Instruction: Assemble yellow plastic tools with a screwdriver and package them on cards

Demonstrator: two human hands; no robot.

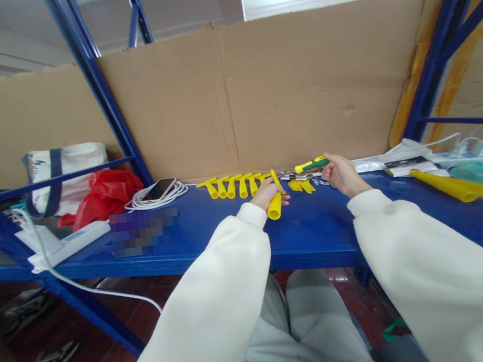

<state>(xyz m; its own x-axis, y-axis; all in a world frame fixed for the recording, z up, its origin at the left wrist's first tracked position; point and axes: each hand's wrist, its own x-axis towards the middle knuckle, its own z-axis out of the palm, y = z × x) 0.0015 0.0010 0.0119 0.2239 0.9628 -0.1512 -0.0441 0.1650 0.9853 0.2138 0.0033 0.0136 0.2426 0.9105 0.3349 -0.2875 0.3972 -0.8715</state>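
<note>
My left hand (268, 194) is closed around a yellow tube (275, 207), whose round open end faces me; a narrow yellow part shows above the fingers. Fingertips of my right hand (343, 174) pinch the right end of a screwdriver (310, 165) with a yellow and green handle; its shaft cannot be made out. Left of my left hand, several yellow T-shaped pieces (230, 187) lie in a row. Between my hands sit small curved yellow pieces (301, 186) and some small metal parts (290, 175), too small to name.
The blue shelf (212, 231) has a cardboard back wall (291, 87). A phone (160, 190) rests on a coiled white cable (138, 200) at left, near a red bag (104, 195) and a white power strip (75, 241). Yellow tubes (447, 185) lie at right.
</note>
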